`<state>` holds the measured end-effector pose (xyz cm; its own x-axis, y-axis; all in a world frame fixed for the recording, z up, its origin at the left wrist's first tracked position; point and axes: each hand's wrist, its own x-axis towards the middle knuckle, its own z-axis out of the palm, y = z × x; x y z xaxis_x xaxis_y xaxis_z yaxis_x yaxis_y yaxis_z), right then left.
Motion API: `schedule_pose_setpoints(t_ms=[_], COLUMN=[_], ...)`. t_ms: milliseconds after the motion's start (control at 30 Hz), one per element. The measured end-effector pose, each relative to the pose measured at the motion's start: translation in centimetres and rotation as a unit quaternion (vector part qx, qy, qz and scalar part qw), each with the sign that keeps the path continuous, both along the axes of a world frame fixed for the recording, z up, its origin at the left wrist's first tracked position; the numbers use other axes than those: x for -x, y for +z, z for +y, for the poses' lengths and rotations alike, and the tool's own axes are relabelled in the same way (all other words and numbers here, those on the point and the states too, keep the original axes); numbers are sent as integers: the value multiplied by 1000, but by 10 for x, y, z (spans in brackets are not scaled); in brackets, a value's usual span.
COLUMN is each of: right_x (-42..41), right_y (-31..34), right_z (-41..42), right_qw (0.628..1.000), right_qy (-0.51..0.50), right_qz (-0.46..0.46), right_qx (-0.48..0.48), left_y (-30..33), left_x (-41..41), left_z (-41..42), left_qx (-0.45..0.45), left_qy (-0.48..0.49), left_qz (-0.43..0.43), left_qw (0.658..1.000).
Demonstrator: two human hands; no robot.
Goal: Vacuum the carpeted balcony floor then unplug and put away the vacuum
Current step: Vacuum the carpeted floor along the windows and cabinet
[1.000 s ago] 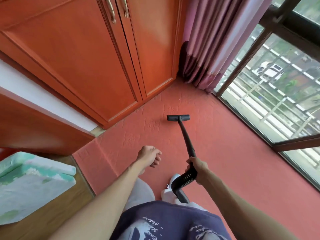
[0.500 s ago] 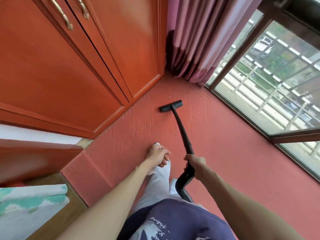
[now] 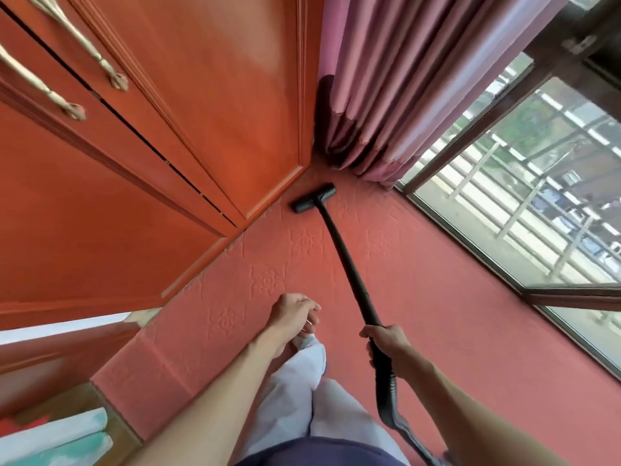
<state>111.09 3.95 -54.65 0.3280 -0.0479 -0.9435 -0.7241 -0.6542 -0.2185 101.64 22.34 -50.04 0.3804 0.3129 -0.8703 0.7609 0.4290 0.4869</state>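
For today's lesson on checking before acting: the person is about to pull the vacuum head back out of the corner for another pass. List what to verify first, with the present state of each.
1. Right hand grips the wand firmly: ok, fingers are wrapped round its upper end.
2. Vacuum head rests on the carpet: ok, as far as this view shows.
3. Head is free of the curtain hem: ok, a gap of carpet shows between them.
4. Head is clear of the cabinet base: cannot tell, its left end lies very close.
5. Left hand is out of the wand's path: ok, it hangs beside it holding nothing.
6. Hose is free of the feet: cannot tell, it runs out of view.
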Motion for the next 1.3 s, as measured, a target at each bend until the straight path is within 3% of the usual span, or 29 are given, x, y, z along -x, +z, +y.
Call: schedule_pose_setpoints(t_ms=[200,367,833,1300], right_x=[2,-10,-99,-110], right_y=[33,33,-20,34], right_z=[-51,-49,53,-102], right_qw=[988,979,994,990], right_qy=[-108,-165,-68,-136], right_qz=[74,67,-43,-25], right_qx=[-80,-99,-70,-13], left_y=[10,18,1,8], left_x=[-23,-34,-34,-67], left_z=[-18,-28,2,-58], left_qx=[10,10,-27,6], left_qy=[-40,-79,-57,-51], left_qz=[3,5,-3,14], left_qw=[999,997,998,999])
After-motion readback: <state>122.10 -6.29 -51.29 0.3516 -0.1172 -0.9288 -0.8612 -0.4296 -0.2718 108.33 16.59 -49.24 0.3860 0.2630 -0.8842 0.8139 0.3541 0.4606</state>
